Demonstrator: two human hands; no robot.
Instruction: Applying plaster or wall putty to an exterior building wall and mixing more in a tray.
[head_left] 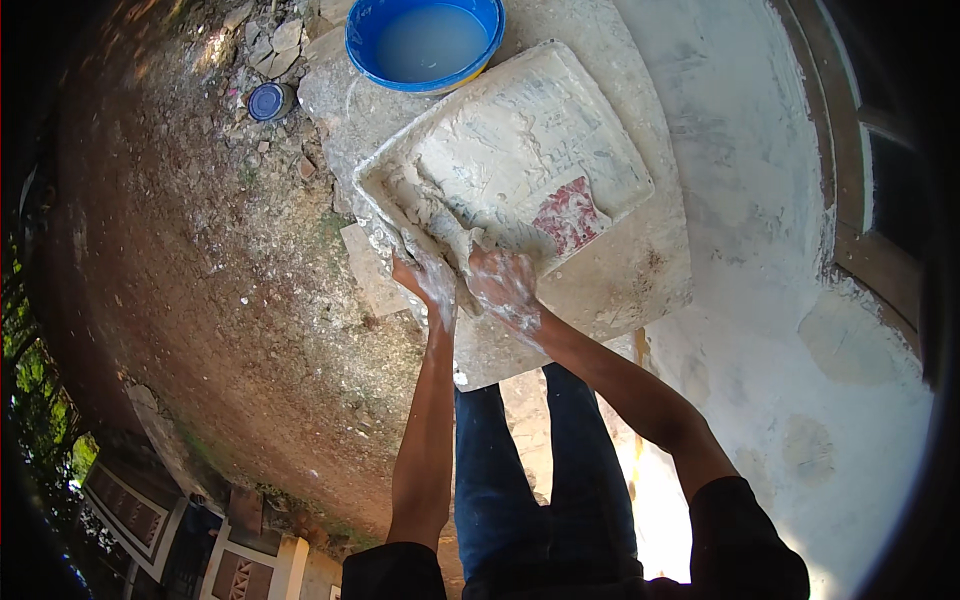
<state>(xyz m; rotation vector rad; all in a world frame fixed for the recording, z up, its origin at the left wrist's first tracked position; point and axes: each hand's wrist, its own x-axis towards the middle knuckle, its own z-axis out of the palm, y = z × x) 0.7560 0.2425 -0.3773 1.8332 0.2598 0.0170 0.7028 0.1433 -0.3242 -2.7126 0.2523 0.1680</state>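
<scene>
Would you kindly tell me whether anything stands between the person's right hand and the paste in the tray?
Nothing visible does. The right hand, smeared white, is at the near side of the tray, close against the paste. The red, white-smeared piece lies off to its right.

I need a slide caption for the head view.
Smeared left hand and right hand at the near edge of a shallow rectangular whitish tray of pale paste, beside a round blue basin.
</scene>
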